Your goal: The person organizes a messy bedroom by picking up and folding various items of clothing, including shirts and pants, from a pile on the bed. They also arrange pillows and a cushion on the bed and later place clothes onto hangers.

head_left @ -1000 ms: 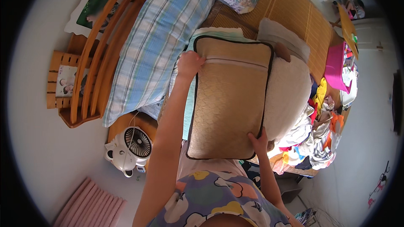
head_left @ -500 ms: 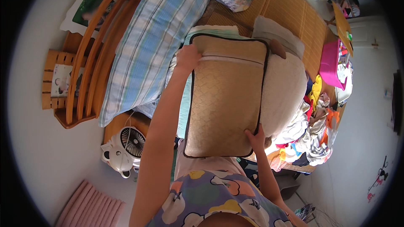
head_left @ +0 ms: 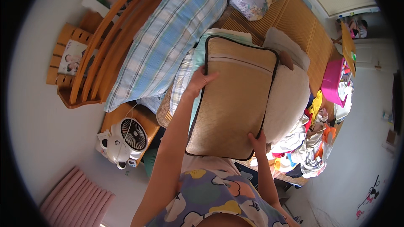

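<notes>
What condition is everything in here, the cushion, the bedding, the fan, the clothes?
Woven mat pillow: held at two edges, left hand, right hand.
Plaid pillow: leaning on the wooden headboard.
White pillow: lying flat.
Small fan: on the bedside stand; running or not, cannot tell.
Clothes: heaped, unfolded.

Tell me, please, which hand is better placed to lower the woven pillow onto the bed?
Probably the left hand: it grips the woven pillow high on its far edge, above the bed. The right hand only pinches the near corner.
</notes>
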`<control>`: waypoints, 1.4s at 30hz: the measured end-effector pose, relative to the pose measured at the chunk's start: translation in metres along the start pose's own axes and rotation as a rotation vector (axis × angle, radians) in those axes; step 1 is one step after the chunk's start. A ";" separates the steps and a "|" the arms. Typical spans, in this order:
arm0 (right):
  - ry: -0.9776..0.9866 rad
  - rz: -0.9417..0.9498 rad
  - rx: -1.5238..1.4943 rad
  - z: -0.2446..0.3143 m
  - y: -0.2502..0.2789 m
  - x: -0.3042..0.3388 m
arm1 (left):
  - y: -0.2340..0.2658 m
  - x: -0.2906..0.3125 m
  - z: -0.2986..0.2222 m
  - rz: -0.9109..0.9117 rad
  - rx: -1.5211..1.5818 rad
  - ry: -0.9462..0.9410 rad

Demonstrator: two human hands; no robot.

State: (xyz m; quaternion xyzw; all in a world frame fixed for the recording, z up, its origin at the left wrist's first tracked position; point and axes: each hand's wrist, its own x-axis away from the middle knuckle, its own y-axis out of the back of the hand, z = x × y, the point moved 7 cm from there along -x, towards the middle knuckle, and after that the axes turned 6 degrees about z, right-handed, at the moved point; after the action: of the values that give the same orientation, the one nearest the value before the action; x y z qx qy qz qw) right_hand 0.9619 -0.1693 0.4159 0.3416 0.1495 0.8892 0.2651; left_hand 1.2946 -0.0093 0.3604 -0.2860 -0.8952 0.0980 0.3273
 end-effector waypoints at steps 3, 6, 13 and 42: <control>0.032 0.012 -0.022 0.009 0.003 0.004 | -0.019 0.022 -0.015 0.107 0.116 0.057; 0.000 0.012 -0.052 0.029 0.009 0.016 | -0.027 0.042 -0.027 0.121 0.255 0.012; 0.271 -0.232 0.409 0.149 0.121 0.040 | -0.050 0.066 -0.075 0.245 0.628 -0.189; -0.016 0.110 -1.100 -0.005 0.031 -0.019 | -0.008 0.163 0.014 -0.124 0.482 0.085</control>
State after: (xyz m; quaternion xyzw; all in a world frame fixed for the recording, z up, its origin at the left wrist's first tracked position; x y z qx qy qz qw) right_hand 0.9590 -0.2056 0.4155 0.1667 -0.3570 0.8462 0.3586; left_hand 1.1800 0.0784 0.4390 -0.1484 -0.8472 0.2762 0.4289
